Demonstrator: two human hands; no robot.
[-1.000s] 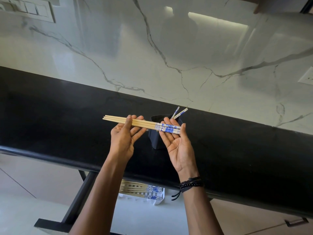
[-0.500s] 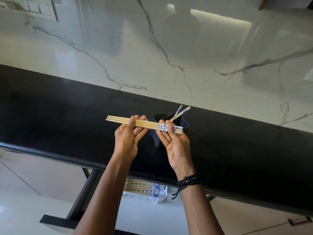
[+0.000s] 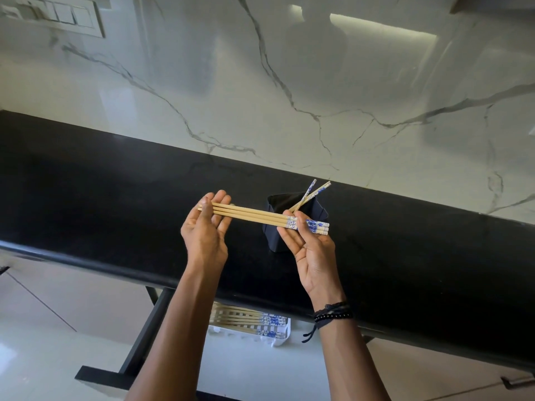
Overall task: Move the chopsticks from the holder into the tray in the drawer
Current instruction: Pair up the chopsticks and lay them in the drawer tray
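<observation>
I hold the chopsticks (image 3: pixel 254 217) crosswise, blue ends pointing right; left hand (image 3: pixel 205 235) pinches the bare tips, right hand (image 3: pixel 314 256) the blue ends.

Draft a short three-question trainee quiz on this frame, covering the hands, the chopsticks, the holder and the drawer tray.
1. True or false: the black square holder on the black stone countertop is empty.
2. Multiple choice: the right hand pinches the held bundle of pale wooden chopsticks at A) the plain tips, B) the blue-patterned tops, C) the middle.
3. Fill in: the white plastic tray in the open drawer already holds several ____.
Key: 1 false, two blue-topped chopsticks lean in it; 2 B, the left hand takes the plain tips; 3 chopsticks.
</observation>
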